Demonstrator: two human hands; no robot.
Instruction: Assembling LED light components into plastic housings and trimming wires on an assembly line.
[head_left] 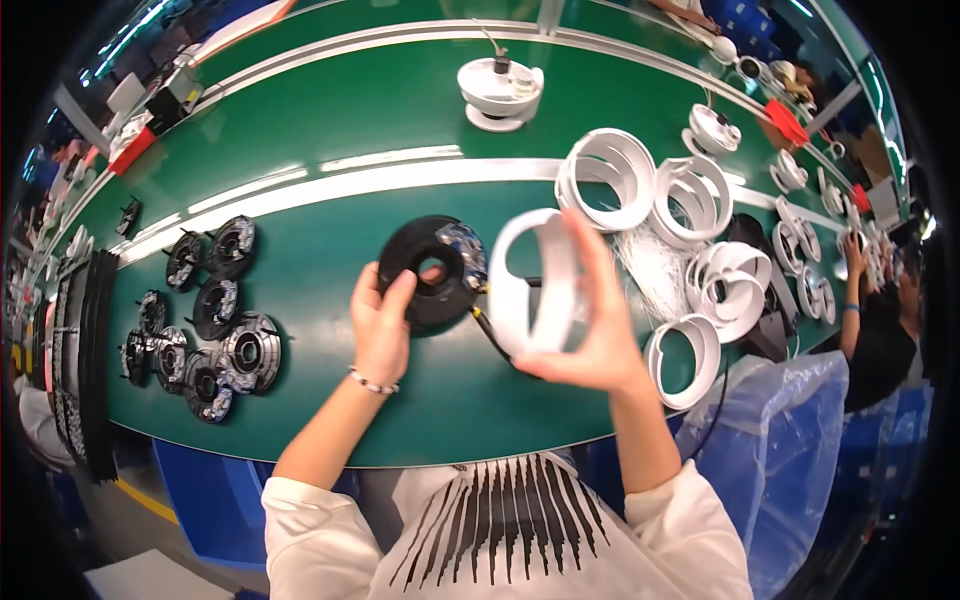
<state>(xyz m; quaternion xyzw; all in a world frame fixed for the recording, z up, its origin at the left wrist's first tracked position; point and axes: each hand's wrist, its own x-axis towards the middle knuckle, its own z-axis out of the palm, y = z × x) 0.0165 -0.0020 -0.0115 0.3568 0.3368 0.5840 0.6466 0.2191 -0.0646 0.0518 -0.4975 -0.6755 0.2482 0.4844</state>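
I see left hand (pixel 383 325) gripping black disc (pixel 437 301), right hand (pixel 598 345) holding white ring (pixel 558 285) in wide-spread fingers just right of it, long side running near to far.

I can see a black rack (pixel 95 350) at the frame's left edge, a blue box (pixel 210 500) in the lower left, and a clear plastic bag (pixel 785 430) in the lower right.
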